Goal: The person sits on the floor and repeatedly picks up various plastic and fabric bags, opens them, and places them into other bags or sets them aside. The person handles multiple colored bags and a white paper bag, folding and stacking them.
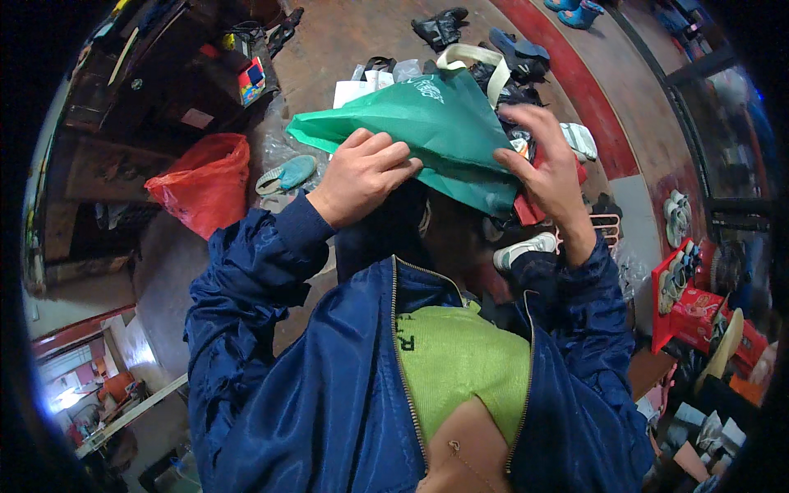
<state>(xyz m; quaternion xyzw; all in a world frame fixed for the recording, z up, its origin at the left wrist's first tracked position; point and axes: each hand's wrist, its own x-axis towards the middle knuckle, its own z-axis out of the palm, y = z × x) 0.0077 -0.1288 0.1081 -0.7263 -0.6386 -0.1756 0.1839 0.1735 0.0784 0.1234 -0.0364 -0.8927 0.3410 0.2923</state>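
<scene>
A green fabric bag with white print and a cream handle stretches across the space in front of me. My left hand has its fingers curled over the bag's near edge and pinches the cloth. At the bag's right end, my right hand is raised with thumb and fingers apart. Its fingertips are close to the cloth; whether they touch it I cannot tell. Behind the bag lie white papers and clear plastic. Red and black items, partly hidden, show beside my right hand.
A red plastic bag stands at left, near a teal shoe. Black shoes and blue footwear lie farther ahead. A white shoe is close to my body. At right are a red shoe rack and red boxes.
</scene>
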